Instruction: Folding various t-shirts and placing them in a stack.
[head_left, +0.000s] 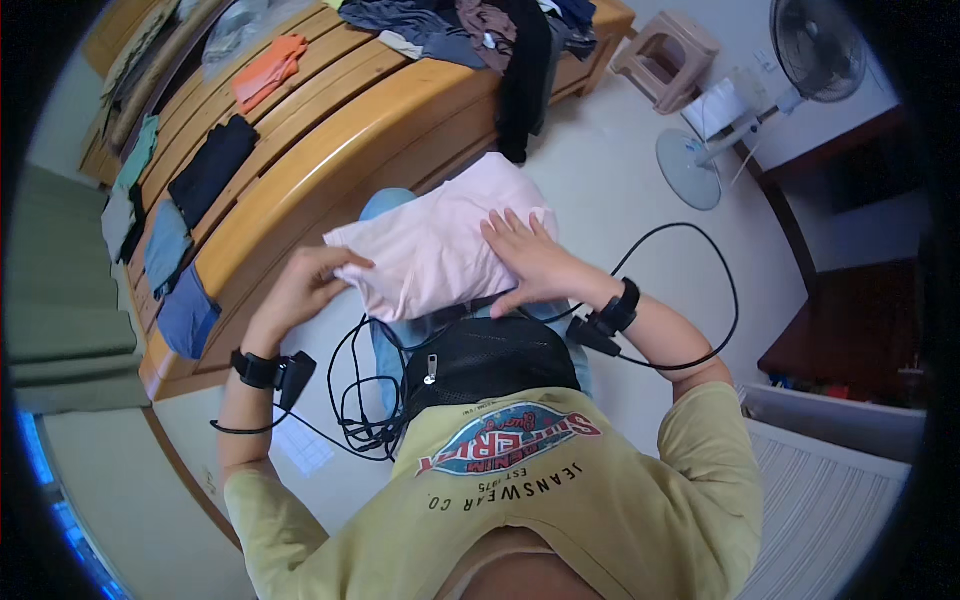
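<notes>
A folded light-pink cloth garment (442, 240) lies across my knees, its surface slightly wrinkled. At its left end, my left hand (319, 277) pinches the edge between thumb and fingers. My right hand (529, 262) rests spread on the right part of the cloth, fingers apart, with the thumb by its lower edge. Both wrists carry black strapped devices with cables. A black waist bag (495, 360) with a zip sits at my waist, just below the garment.
Folded clothes, among them a black one (214, 171) and an orange one (270, 73), lie on a slatted wooden bench (315, 142). A clothes heap (457, 30) hangs over its edge. Looped black cables (360, 405), a plastic stool (666, 60) and a standing fan (690, 169) are nearby.
</notes>
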